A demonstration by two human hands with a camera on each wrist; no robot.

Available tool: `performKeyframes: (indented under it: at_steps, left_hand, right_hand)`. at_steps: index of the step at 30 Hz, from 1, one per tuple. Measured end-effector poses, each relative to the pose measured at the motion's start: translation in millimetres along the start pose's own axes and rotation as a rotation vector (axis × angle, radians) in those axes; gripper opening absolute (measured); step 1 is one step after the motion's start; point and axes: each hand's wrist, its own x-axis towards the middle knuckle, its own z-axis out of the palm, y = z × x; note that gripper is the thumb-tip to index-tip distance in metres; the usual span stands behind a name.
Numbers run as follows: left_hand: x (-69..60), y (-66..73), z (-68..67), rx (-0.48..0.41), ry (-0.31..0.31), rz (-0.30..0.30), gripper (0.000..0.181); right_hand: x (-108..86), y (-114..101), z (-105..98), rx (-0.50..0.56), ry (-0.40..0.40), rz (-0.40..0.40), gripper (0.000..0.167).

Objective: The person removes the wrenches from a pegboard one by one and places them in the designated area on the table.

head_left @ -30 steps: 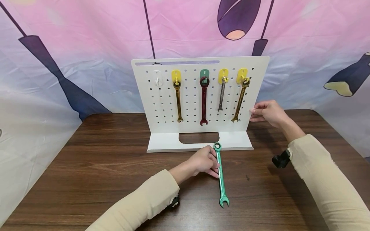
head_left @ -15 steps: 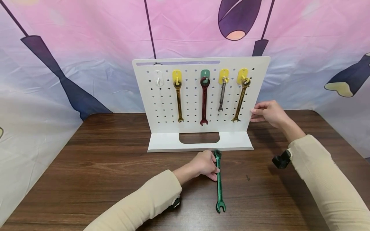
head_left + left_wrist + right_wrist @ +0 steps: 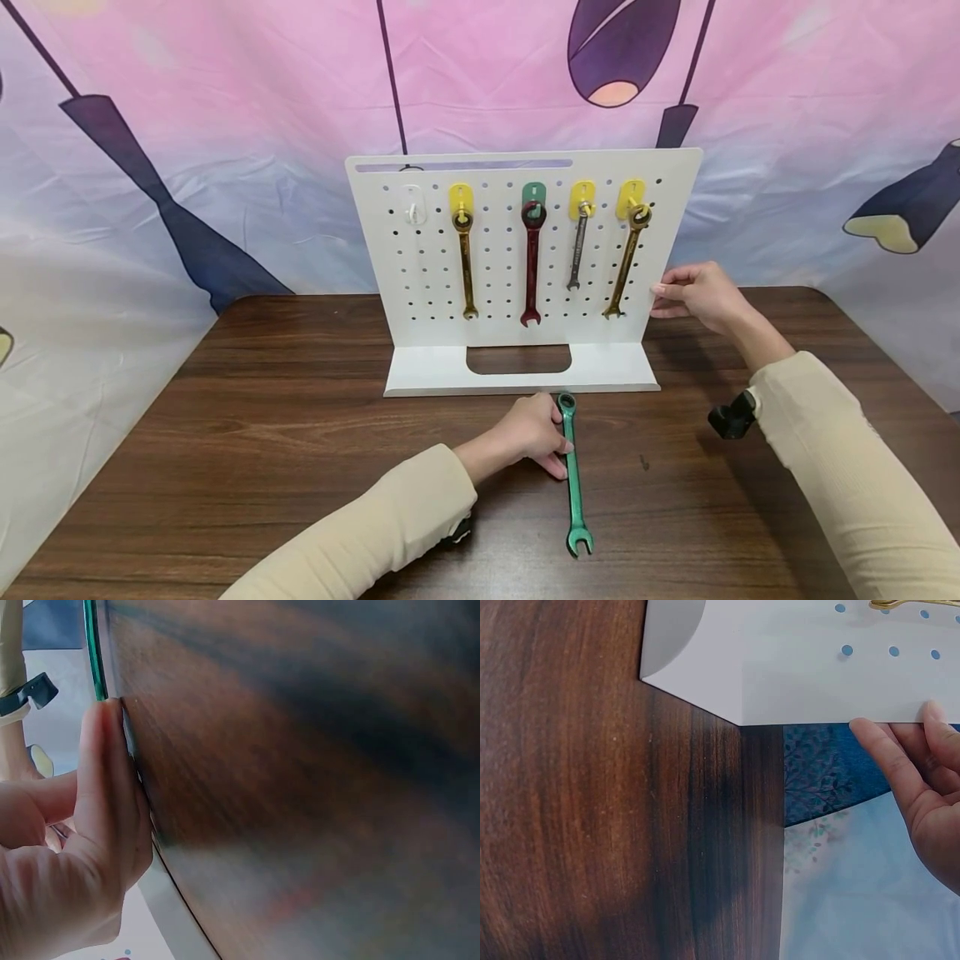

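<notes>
My left hand (image 3: 528,433) holds a green ratcheting combination wrench (image 3: 574,492) by its upper half, low over or on the table in front of the pegboard stand. Its ring end points to the board and its open end towards me. In the left wrist view only a strip of the green wrench (image 3: 95,652) shows beyond the fingers (image 3: 97,765). At the right, my right hand (image 3: 701,293) pinches the side edge of the white pegboard (image 3: 495,283), thumb (image 3: 934,724) on the front face and fingers behind.
On the board's hooks hang a gold wrench (image 3: 467,267), a red wrench (image 3: 532,267), a small silver wrench (image 3: 578,250) and another gold wrench (image 3: 627,262). A white hook (image 3: 413,207) at the left holds nothing. The brown table (image 3: 262,417) meets a patterned cloth (image 3: 225,150) behind.
The green wrench and my left hand have come down a little towards me, and the wrench's tilt has shifted slightly. My right hand stays at the board's edge.
</notes>
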Motion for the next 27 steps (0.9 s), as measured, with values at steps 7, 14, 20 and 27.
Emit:
performKeyframes:
  at_steps: [7, 14, 20, 27]
  left_hand:
    - [-0.5, -1.1, -4.8, -0.099, -0.021, -0.024, 0.023]
    - [-1.5, 1.7, -21.9, -0.214, -0.079, -0.015, 0.027]
    - [-2.9, 9.1, -40.7, -0.220, -0.064, 0.006, 0.036]
    - [-4.8, 14.2, -71.4, -0.142, 0.017, 0.029, 0.040]
  right_hand:
    - [0.2, 0.4, 0.1, -0.006, 0.000, 0.001, 0.017]
    - [-0.5, -0.7, 0.2, -0.007, -0.005, -0.001, 0.015]
    - [-0.7, -1.2, 0.4, -0.003, -0.006, -0.009, 0.015]
    - [0.4, 1.3, -0.7, 0.013, -0.018, -0.010, 0.015]
